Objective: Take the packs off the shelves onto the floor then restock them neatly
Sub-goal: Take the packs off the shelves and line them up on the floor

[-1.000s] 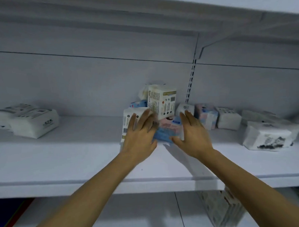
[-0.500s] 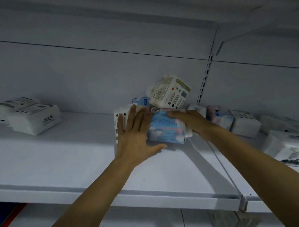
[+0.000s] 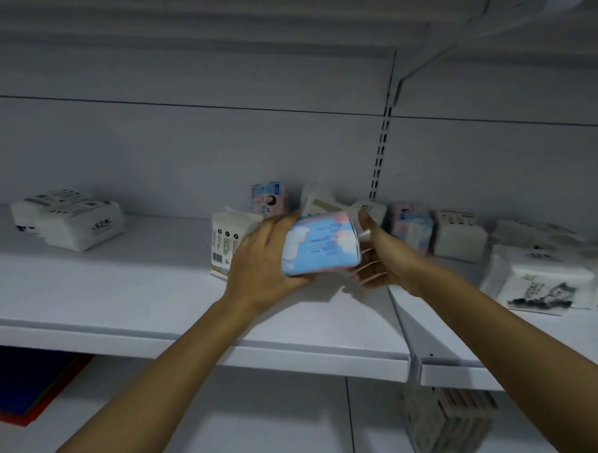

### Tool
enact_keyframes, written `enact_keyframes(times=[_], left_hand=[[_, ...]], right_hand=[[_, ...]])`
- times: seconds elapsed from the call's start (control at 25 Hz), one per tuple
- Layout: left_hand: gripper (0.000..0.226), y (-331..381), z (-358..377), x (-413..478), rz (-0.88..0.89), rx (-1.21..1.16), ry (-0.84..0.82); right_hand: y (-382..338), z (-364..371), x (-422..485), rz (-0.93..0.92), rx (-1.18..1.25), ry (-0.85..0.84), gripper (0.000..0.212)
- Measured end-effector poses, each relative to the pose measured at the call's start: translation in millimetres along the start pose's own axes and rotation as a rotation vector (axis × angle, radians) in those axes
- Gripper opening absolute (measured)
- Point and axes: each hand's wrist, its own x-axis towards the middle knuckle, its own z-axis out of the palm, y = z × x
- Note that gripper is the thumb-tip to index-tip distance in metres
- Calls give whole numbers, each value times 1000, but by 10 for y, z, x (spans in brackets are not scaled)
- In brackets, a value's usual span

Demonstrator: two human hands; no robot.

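A blue and pink pack (image 3: 321, 247) is lifted a little above the white shelf (image 3: 129, 302), held between both hands. My left hand (image 3: 261, 262) grips its left end and underside. My right hand (image 3: 377, 257) grips its right end, fingers curled under it. Behind my left hand stands a white pack with a barcode (image 3: 224, 241). A second blue and pink pack (image 3: 269, 202) and a white pack (image 3: 315, 201) sit at the shelf's back.
Two white packs (image 3: 71, 219) lie at the shelf's left. To the right are a pink and blue pack (image 3: 410, 226), a white pack (image 3: 459, 234) and a larger white pack with a dark drawing (image 3: 540, 286). Blurred packs (image 3: 446, 422) stand on the lower shelf.
The blue and pink pack has come off the pile toward me, now held by both hands. The white pack that tilted on top has dropped back behind it.
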Motion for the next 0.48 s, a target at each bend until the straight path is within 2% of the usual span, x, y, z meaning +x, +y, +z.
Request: enact_keyframes(times=[0.08,0.12,0.2,0.28,0.32,0.4,0.48], left_hand=[[81,228,-92,-71,-246,-266,3],[75,370,-131,-98,-331,-410,36],[65,616,-148,-120,-501,-696,95],[64,815,-180,-143,-728,-942,120],[67,880,-209,-177,-824,-1019,111],[68,970,-298,-304,-932,-1135,84],[57,1028,-429,-507,-1003,-1160,82]], right_hand=[[60,-57,-87,-72,77,71,71],[70,-70,-145,-101,146,81,66],[79,-80,-249,-169,253,59,56],[103,-62,-353,-257,284,-21,51],[128,-40,-395,-300,280,-78,55],[184,28,-479,-374,287,-199,77],[239,152,-556,-418,320,-331,87]])
